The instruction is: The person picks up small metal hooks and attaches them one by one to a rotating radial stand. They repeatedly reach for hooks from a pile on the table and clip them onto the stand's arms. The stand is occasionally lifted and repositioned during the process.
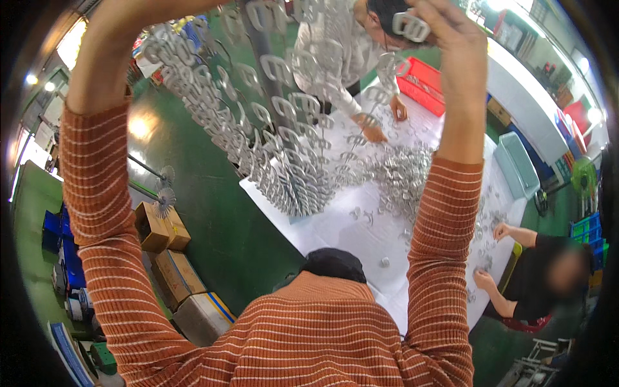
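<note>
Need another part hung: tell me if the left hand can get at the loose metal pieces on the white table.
Probably not: the left hand is raised by the hanging rack of metal parts, well above the loose pieces on the white table.

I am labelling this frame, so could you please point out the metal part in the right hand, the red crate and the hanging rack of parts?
metal part (411, 26), head view, its middle
red crate (427, 82), head view, near wall
hanging rack of parts (284, 161), head view, lower cluster

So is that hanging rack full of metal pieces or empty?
Full. The rack is hung with rows of silvery metal pieces from top to bottom. The right hand holds one more piece beside it.
</note>
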{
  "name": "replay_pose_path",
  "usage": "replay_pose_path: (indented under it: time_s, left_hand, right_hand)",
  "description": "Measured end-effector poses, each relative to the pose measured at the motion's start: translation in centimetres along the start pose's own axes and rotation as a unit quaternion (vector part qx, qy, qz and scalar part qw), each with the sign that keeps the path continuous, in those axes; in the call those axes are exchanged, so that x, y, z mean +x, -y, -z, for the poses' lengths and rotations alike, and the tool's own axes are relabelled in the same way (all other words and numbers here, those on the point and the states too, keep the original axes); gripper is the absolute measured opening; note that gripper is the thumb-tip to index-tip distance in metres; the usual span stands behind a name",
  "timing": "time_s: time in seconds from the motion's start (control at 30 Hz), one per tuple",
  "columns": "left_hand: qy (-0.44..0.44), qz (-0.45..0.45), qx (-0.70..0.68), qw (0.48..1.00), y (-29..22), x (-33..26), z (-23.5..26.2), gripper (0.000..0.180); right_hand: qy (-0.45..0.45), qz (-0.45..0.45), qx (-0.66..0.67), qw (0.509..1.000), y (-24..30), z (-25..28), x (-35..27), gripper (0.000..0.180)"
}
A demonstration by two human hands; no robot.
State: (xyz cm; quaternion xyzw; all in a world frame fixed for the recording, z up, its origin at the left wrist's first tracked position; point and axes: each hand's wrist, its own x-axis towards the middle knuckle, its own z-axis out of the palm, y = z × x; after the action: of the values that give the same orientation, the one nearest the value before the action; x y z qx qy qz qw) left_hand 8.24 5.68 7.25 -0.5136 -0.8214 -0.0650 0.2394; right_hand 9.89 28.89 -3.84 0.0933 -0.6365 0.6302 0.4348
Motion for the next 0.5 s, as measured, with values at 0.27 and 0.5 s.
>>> replay_pose_path:
  time_s: [0.27,0.5]
  left_hand:
    - [0.003,-0.048,0.109,0.993,1.7,2.6,-1.8,0.057]
    - [0.079,-0.179,-0.072,0.978,3.8,2.2,0.7,0.067]
  right_hand:
    - [-0.052,-0.115,-0.657,0.743,-1.2,16.5,-1.1,0.031]
    - [0.096,0.037,-0.189,0.977,-0.1,0.8,0.5,0.028]
